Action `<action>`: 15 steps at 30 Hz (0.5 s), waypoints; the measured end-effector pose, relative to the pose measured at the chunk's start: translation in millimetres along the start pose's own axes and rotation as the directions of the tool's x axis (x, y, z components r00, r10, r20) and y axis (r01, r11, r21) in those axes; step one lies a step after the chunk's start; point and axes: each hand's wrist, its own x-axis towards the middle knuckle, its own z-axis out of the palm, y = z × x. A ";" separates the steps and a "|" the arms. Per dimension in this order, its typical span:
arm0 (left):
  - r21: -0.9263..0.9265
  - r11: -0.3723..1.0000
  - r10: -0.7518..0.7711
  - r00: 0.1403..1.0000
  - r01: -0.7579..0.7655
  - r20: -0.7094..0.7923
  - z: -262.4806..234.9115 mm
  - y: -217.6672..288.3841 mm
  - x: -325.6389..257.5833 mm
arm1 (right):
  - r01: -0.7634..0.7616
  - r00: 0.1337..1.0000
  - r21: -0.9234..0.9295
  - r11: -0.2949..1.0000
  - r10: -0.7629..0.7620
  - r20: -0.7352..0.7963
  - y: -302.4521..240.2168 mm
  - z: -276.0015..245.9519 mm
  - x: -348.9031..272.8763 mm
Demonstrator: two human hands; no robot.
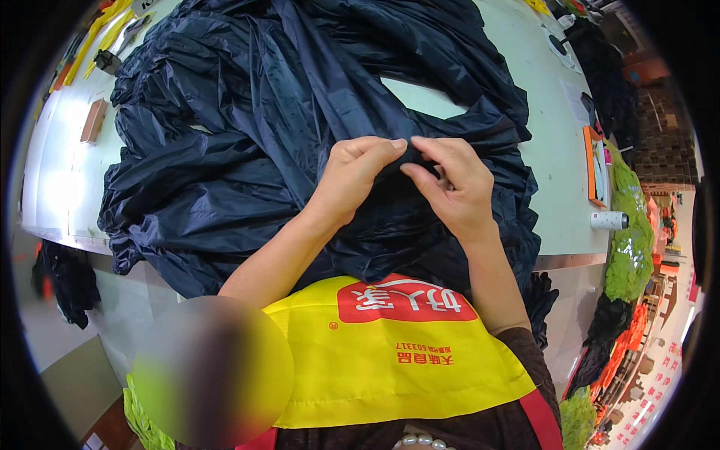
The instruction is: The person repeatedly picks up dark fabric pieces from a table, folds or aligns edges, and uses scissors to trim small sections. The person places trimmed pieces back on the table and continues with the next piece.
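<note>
Sewn onto the yellow apron (pixel 390 367), near its upper edge: a red label patch (pixel 405 300), wide with rounded corners, white lettering. Just below that patch on the apron: a short line of small red print (pixel 424 352).

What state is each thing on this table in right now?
Dark navy fabric: crumpled, heaped over the table, hanging off its near edge.
Left hand: pinching a fold of the fabric.
Right hand: pinching the same fold.
White roll: lying on its side.
Table: partly covered.

head view looks steeply down, close over the table (pixel 555 150).
</note>
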 end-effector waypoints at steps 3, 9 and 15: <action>0.014 0.998 0.054 0.997 -0.055 0.047 -1.0 -3.8 0.6 | 0.184 0.981 -0.166 0.969 -0.191 -0.030 12.9 5.8 2.8; 0.040 0.999 0.027 1.000 -0.027 0.012 -0.7 -5.5 0.8 | 0.216 0.972 -0.218 0.952 -0.230 -0.043 -0.8 2.0 -0.2; -0.028 0.994 -0.109 0.994 0.108 -0.010 -10.6 -0.2 2.5 | -0.251 0.912 0.433 0.865 0.062 0.405 -26.1 -30.9 -14.7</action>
